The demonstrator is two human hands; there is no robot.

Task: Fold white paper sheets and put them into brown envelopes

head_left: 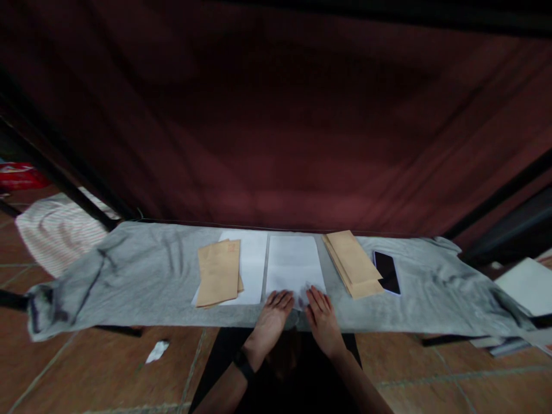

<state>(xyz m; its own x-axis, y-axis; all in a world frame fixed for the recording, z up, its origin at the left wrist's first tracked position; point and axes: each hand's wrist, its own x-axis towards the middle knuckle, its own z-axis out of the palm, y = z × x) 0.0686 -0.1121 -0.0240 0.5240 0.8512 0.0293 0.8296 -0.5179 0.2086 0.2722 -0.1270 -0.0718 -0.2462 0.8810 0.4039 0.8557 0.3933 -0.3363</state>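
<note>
A white sheet of paper [295, 261] lies in front of me on a grey cloth. My left hand [275, 315] rests on its near left corner with the fingers stretched out. At the near right corner my right hand [322, 317] also lies on the paper, its fingers extended. To the left, brown envelopes [218, 273] lie partly over more white paper [253, 264]. On the right is a second, slightly fanned group of brown envelopes [351, 261]. Neither hand touches the envelopes.
The grey cloth [146, 276] covers a long, narrow surface. A phone [387, 272] lies right of the envelopes. Behind stands a dark red fabric panel [276, 144]. A striped cloth [64, 224] hangs at left. Crumpled white paper [157, 351] is on the tiled floor [121, 368].
</note>
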